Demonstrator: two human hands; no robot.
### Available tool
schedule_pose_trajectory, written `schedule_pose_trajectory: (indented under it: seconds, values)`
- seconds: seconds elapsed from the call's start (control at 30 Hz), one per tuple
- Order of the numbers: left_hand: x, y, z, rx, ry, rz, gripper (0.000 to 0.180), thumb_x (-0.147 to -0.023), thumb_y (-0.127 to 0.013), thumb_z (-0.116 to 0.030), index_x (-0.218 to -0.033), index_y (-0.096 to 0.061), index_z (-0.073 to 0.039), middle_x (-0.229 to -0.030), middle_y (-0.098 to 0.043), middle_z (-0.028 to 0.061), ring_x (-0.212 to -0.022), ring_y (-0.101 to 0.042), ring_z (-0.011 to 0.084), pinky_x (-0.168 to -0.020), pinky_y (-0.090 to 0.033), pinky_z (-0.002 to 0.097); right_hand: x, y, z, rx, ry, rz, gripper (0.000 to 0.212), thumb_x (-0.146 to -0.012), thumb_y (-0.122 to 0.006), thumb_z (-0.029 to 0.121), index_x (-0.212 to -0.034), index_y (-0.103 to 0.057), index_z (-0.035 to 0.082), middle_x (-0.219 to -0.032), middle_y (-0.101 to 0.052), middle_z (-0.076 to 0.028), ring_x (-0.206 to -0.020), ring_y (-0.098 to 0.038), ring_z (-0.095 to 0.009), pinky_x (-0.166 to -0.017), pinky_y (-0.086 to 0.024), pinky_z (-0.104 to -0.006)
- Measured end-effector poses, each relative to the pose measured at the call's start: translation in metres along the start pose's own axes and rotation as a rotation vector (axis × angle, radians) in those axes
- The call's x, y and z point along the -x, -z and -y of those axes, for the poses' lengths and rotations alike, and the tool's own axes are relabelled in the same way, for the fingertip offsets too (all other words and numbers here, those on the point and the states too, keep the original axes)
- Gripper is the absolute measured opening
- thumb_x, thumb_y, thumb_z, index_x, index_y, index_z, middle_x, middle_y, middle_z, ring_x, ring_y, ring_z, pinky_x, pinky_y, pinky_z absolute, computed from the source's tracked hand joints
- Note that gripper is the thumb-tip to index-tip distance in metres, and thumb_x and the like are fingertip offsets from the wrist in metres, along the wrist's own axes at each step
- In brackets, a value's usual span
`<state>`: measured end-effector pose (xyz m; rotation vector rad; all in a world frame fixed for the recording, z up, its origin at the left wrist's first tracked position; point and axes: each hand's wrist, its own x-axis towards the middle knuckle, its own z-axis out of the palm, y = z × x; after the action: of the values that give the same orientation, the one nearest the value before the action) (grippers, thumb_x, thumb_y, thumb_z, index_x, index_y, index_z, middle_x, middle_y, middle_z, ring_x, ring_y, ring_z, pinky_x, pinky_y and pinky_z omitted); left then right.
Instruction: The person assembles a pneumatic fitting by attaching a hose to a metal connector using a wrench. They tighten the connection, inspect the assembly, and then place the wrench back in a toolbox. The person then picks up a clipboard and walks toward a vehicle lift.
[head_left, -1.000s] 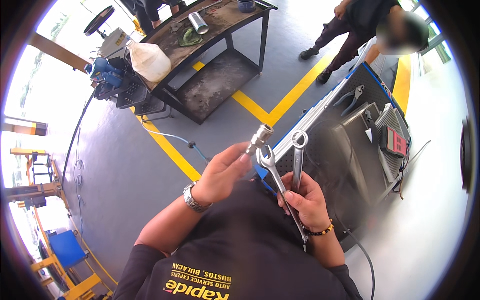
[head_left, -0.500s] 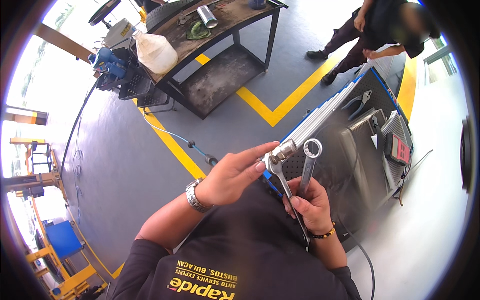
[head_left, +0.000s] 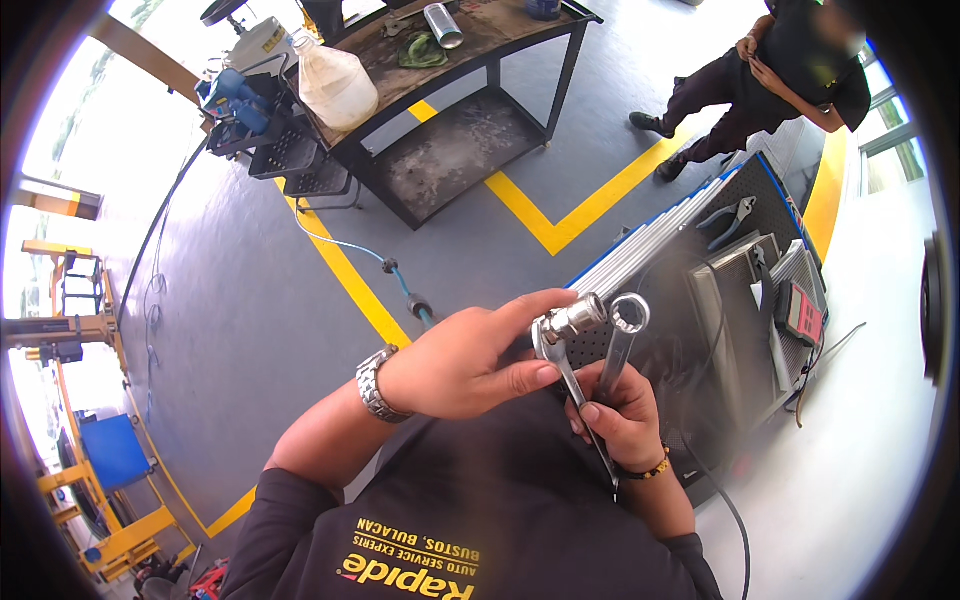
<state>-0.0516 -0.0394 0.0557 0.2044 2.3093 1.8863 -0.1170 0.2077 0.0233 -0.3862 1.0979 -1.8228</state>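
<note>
Ideally, wrenches [head_left: 619, 352] gripped by right hand [head_left: 622, 412] are squared to the fitting [head_left: 581, 317] held by left hand [head_left: 445, 366] at two o'clock.

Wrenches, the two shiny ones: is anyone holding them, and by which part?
The person's right hand holds both by their shafts: the open-end wrench and the ring wrench.

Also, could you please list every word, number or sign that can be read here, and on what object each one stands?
I will not copy wording, only tell where it stands:
Camera wearer's black cloth shirt: readable yellow lettering, upside down in this view.
Silver cylindrical can: any print too small to read.
Red-and-grey handheld meter: markings too small.
Two shiny steel wrenches: no mark legible.
</note>
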Motion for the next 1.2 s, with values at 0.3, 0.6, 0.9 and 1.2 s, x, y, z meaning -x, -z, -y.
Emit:
schedule_pose_trajectory:
  seconds: [0.3,0.6,0.9,1.2]
  values:
    - [0.012,-0.009,-0.021,-0.218,0.071,-0.062,0.071,-0.083,-0.072,-0.048,-0.135,-0.048,-0.006,-0.081,-0.069,0.0109,-0.066,-0.067,0.0298,-0.062,-0.051,0.0334,0.008,0.002,-0.026,0.272,0.27,-0.045,0.037,-0.081,-0.073,0.004,-0.115,-0.06,-0.003,-0.091,-0.069,-0.01,-0.075,-0.062,-0.011,-0.067,-0.049,-0.0249]
    - [0.024,-0.008,-0.021,-0.104,-0.013,0.054,0.07,-0.078,-0.079,-0.046,-0.13,-0.051,-0.008,-0.077,-0.068,0.0088,-0.06,-0.065,0.0276,-0.057,-0.048,0.0326,-0.004,0.006,-0.004,0.629,0.46,0.139,0.036,-0.071,-0.078,0.0,-0.106,-0.066,-0.001,-0.082,-0.07,-0.009,-0.064,-0.064,-0.012,-0.059,-0.048,-0.0241]
    - [0.029,-0.016,-0.018,-0.277,-0.065,0.014,0.068,-0.08,-0.077,-0.046,-0.127,-0.047,-0.008,-0.079,-0.067,0.0091,-0.064,-0.066,0.0297,-0.059,-0.049,0.0362,-0.004,-0.001,-0.021,0.539,0.484,0.075,0.033,-0.072,-0.075,0.002,-0.105,-0.067,0.001,-0.083,-0.071,-0.011,-0.067,-0.067,-0.014,-0.061,-0.051,-0.0262]
    - [0.032,-0.012,-0.029,-0.316,-0.019,0.072,0.068,-0.073,-0.085,-0.04,-0.121,-0.05,-0.007,-0.075,-0.066,0.009,-0.067,-0.068,0.0299,-0.062,-0.051,0.0356,-0.01,0.004,-0.026,0.856,0.627,0.148,0.029,-0.071,-0.083,0.016,-0.094,-0.069,0.003,-0.081,-0.07,-0.01,-0.064,-0.067,-0.021,-0.057,-0.052,-0.0297]
